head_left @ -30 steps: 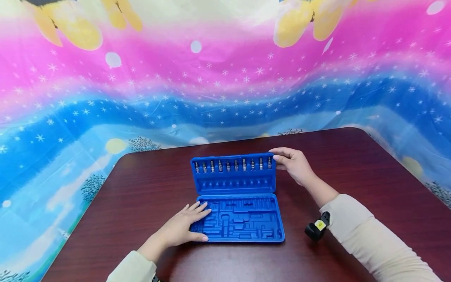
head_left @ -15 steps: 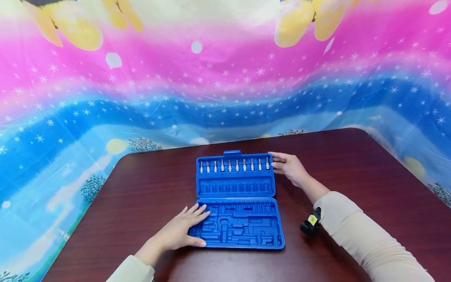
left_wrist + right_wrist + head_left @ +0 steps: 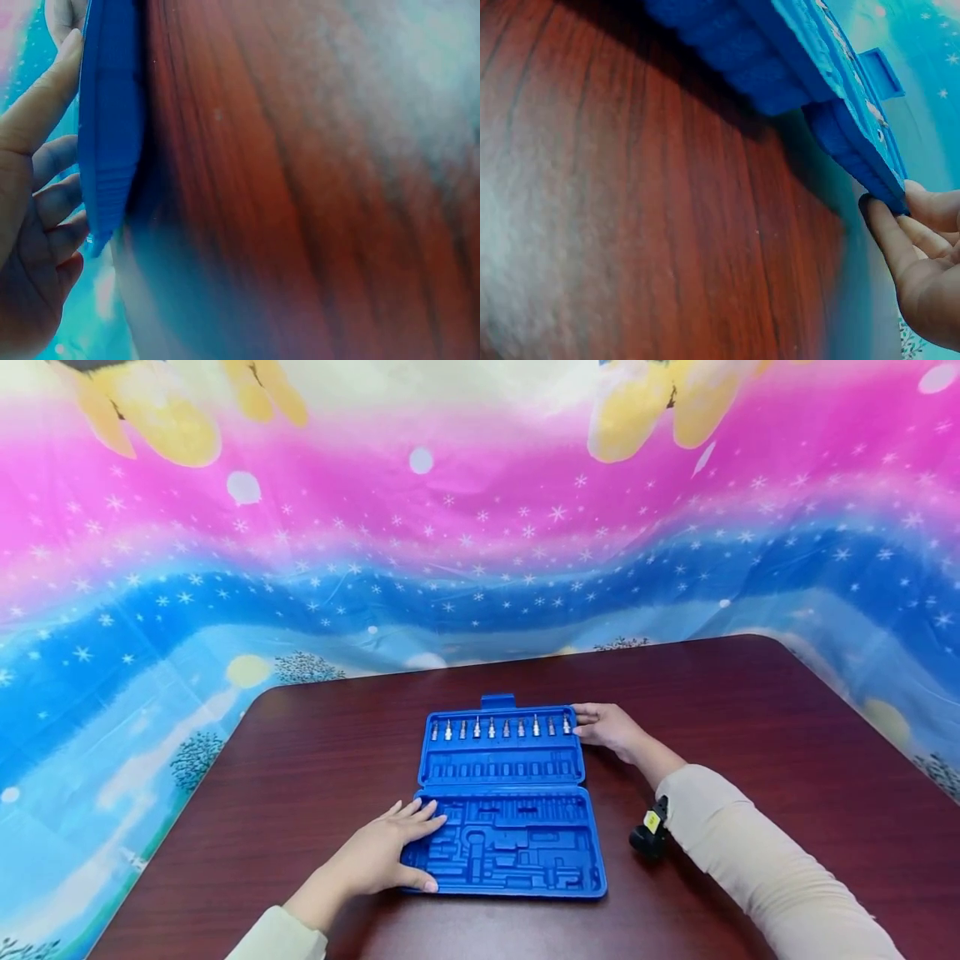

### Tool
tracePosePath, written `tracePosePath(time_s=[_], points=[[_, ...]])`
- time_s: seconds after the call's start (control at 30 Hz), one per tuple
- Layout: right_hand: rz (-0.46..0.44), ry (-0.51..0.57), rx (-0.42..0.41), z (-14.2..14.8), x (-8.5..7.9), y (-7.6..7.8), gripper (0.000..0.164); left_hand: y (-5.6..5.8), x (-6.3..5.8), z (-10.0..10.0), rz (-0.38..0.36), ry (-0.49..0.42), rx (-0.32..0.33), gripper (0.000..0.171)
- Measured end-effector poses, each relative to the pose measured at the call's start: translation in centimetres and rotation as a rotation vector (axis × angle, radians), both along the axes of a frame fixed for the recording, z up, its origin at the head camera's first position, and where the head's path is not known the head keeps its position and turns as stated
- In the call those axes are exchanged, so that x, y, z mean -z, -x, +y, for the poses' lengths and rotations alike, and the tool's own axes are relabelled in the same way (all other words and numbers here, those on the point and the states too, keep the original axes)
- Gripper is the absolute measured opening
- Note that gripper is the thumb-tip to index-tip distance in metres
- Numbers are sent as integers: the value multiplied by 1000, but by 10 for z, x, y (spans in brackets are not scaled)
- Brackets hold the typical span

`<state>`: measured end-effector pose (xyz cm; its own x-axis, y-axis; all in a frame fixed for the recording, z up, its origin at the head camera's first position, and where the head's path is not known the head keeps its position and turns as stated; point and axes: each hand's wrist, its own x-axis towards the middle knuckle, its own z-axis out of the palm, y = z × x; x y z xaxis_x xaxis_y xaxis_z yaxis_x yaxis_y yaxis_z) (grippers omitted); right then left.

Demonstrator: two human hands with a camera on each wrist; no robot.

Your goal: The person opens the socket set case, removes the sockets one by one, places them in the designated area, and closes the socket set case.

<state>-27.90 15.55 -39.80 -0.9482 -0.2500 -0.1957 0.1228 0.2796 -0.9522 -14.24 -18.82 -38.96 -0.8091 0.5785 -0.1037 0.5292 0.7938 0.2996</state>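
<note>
A blue plastic bit case lies opened out on the table, its moulded base nearer me and its lid folded back beyond it. Several silver bits stand in a row along the lid's far part. My left hand rests spread over the base's left edge, thumb along the front corner. In the right wrist view, my right hand pinches the lid's outer corner between thumb and fingers, and the lid shows from its side. The left wrist view shows the base edge-on beside my left thumb.
The dark reddish-brown table reaches past the case on all sides. Behind it hangs a pink and blue printed cloth. A black wrist camera hangs under my right sleeve.
The lid has swung back and down from nearly upright, with my right hand moving along with it; its latch tab now shows. My left hand stays at the base, which sits slightly lower in view.
</note>
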Motion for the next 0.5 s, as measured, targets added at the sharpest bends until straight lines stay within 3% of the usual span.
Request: tracePosePath(time_s=[0.23,0.5], points=[[36,-110,-26,-8,1,-1,44,-6,-6,0,32,39,-11,81],[73,-206,-23,-9,-2,0,36,-9,3,-3,-8,-50,-11,81]])
